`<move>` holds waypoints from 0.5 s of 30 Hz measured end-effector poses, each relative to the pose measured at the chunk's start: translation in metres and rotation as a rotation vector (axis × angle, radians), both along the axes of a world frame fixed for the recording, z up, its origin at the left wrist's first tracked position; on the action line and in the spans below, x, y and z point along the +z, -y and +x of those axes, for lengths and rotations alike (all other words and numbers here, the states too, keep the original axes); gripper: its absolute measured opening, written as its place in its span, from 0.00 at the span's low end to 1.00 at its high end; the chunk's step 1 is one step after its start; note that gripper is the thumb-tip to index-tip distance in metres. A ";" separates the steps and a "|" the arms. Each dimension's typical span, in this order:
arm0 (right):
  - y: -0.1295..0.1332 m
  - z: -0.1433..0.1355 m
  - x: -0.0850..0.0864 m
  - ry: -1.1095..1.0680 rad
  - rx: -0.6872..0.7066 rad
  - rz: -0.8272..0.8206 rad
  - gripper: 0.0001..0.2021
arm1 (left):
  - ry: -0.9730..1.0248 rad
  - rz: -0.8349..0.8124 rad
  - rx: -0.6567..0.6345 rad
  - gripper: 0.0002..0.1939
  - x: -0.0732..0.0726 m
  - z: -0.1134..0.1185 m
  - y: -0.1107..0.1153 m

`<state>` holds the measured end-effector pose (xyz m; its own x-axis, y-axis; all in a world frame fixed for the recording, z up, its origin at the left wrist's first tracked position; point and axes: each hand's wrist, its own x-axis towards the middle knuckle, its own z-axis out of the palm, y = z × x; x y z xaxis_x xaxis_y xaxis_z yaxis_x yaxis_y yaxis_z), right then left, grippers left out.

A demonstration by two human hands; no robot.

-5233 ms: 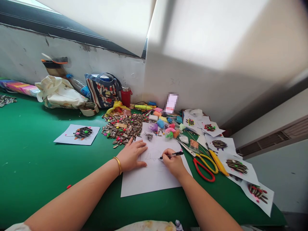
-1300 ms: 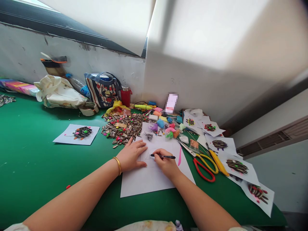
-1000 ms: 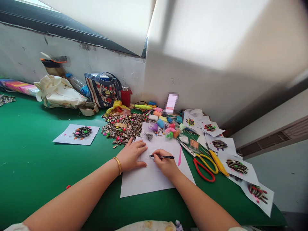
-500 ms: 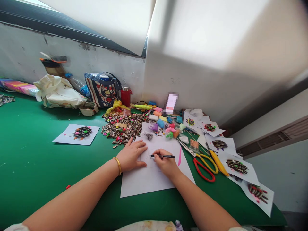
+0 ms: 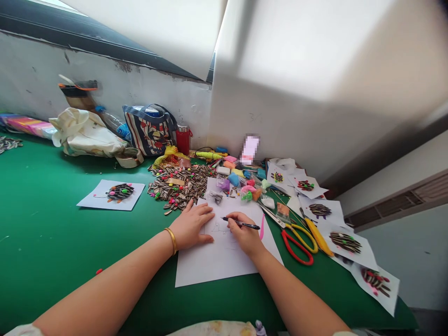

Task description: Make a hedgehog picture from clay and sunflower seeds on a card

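Note:
A white sheet of paper (image 5: 210, 268) lies on the green table in front of me, with a small line drawing in dark ink near its middle. My left hand (image 5: 192, 225), with a gold bangle at the wrist, rests flat on the paper's left part, fingers spread. In my right hand (image 5: 244, 234) a black pen (image 5: 249, 225) is gripped, its tip at the paper just above the drawn lines. Close above the paper is a heap of striped sunflower seeds (image 5: 191, 184) mixed with small coloured balls.
Scissors (image 5: 297, 242) with red and yellow handles and a yellow cutter (image 5: 318, 237) lie on the right. Cards with seed pictures (image 5: 345, 242) line the right edge; another card (image 5: 101, 201) lies left. Bagged coloured clay (image 5: 234, 179), a cloth bag (image 5: 150, 133) and a red flask (image 5: 182, 140) stand behind.
My right hand has shifted slightly right and the pen tip has moved up and right, showing more of the drawn lines. My left hand stays in place.

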<state>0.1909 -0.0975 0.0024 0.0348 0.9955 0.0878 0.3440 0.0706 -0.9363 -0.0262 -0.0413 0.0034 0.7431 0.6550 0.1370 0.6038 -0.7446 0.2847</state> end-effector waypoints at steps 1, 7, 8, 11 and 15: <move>0.000 0.000 -0.001 0.010 0.011 -0.007 0.11 | -0.003 0.002 0.002 0.37 0.000 0.000 0.000; -0.002 -0.004 -0.006 0.079 0.060 -0.005 0.10 | -0.008 -0.005 0.002 0.37 0.001 0.001 0.000; -0.002 -0.004 -0.007 0.093 0.064 -0.002 0.10 | -0.007 -0.006 0.003 0.37 0.001 0.001 0.000; -0.003 -0.004 -0.007 0.135 0.068 0.003 0.10 | -0.004 -0.007 0.004 0.37 0.001 0.000 0.000; -0.002 -0.003 -0.007 0.138 0.060 0.007 0.09 | -0.001 -0.011 0.003 0.37 0.001 0.000 0.000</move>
<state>0.1876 -0.0951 -0.0042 -0.0375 0.9948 0.0943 0.4641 0.1009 -0.8800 -0.0258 -0.0412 0.0046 0.7413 0.6588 0.1285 0.6065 -0.7394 0.2924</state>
